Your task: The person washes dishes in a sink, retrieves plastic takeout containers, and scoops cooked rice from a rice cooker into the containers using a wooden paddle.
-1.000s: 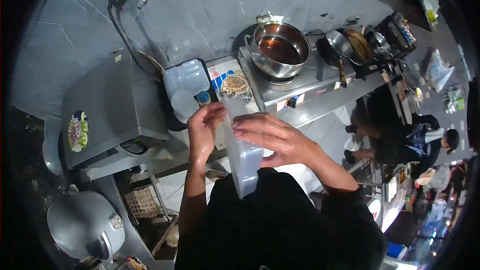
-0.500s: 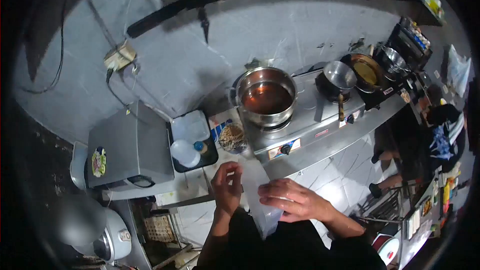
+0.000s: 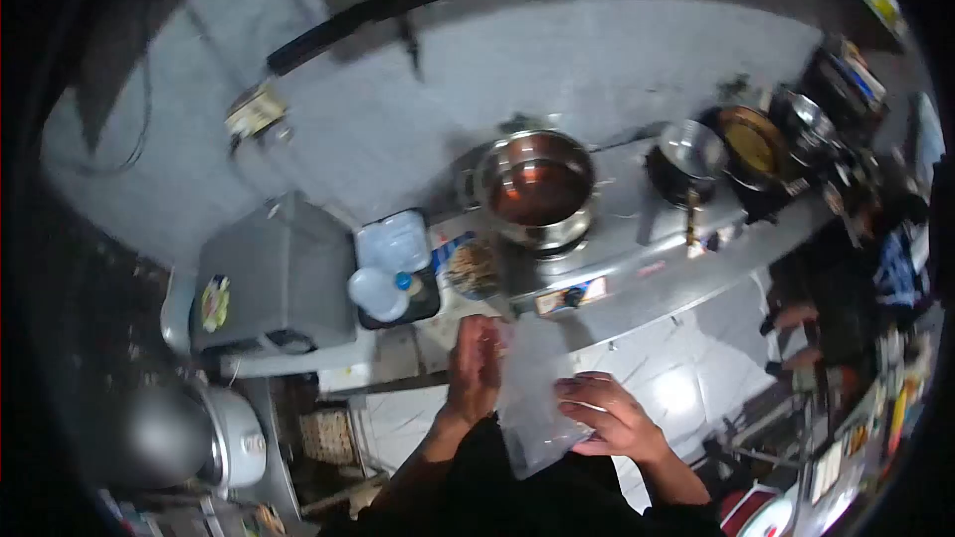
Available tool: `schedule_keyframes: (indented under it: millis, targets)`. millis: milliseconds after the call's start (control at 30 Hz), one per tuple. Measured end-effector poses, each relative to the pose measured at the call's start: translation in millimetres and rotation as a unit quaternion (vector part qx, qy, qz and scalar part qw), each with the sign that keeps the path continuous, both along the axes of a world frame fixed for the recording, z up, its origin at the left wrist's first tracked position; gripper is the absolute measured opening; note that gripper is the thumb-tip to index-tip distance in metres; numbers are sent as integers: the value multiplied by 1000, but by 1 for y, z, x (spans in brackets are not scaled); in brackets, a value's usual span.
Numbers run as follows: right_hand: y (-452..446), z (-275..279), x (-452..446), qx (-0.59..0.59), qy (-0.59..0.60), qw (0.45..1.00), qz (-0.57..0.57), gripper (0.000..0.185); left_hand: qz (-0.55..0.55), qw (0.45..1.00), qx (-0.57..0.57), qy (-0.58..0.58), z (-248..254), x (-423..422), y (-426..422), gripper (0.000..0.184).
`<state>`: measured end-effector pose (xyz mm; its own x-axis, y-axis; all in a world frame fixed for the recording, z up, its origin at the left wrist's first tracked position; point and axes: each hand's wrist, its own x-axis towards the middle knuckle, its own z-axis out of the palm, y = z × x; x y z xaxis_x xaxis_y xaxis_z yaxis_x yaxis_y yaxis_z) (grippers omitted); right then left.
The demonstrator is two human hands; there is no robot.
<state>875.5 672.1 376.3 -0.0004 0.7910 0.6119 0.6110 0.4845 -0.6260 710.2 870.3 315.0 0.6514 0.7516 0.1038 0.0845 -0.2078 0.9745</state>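
The translucent plastic container [image 3: 535,393] has been swinging round since the earlier frame: it is now showing more of its broad face and sitting a little farther right in the picture, while the whole room is also sliding right as the head turns. I'm seeing it at the lower middle of the frame, between the two hands, its long axis running nearly top to bottom, with the lower end just in front of the person's dark clothing.

The right hand [image 3: 609,416] is gripping its right side, fingers half curled over the face and the thumb tucked low. The left hand [image 3: 474,378] is standing along the opposite edge, its fingers nearly straight and close together; blur is keeping me from telling whether it is touching or holding anything. The right hand is clearly the nearer one, being in contact.

Beyond the upper end, toward the middle of the frame, the steel pot [image 3: 545,236] is resting on the gas stove [image 3: 632,278], well apart from both hands.
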Motion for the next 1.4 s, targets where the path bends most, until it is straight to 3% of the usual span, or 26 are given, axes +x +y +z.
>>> schedule_keyframes:
  millis: [100, 200, 300, 433, 633, 700, 800, 933, 1000, 1067, 1167, 1367, 1400]
  targets:
    - [11, -3, -18, 33, 26, 999, -20, 49, 17, 997, -15, -75, 31, -9, -4, 15]
    - [25, -14, -42, 40, -2, 999, -33, 49, 2, 995, -39, -87, 25, -47, 12, 21]
    - [51, -6, -69, 38, -27, 999, -9, 47, 62, 993, -53, -86, 32, -90, 24, 22]
    - [101, 7, -133, 39, -28, 998, 27, 37, 113, 969, -27, -218, 12, -162, 59, 31]
    - [168, 11, -224, 68, -78, 991, 89, 42, 157, 937, -126, -284, 37, -283, 93, 51]
    - [183, 18, -247, 38, -76, 990, 111, 43, 102, 943, -15, -316, 41, -312, 110, 47]
    - [197, 21, -276, 39, -70, 990, 118, 45, 159, 955, -21, -249, 34, -348, 122, 43]
    - [208, 22, -308, 65, -60, 992, 85, 44, 156, 942, -101, -278, 31, -377, 139, 46]
    - [204, 28, -316, 19, -24, 997, 75, 37, 150, 943, -92, -283, 30, -389, 143, 43]
    - [207, 31, -319, 84, -59, 992, 76, 34, 160, 940, -74, -291, 37, -388, 146, 41]
    - [205, 30, -317, 113, -90, 987, 67, 32, 136, 970, 0, -201, 50, -390, 154, 41]
    - [176, 22, -284, 61, -148, 986, 47, 44, 66, 993, 48, -82, 45, -382, 173, 45]
    - [169, 18, -284, 68, -113, 990, 41, 43, 50, 996, 28, -69, 44, -382, 175, 40]
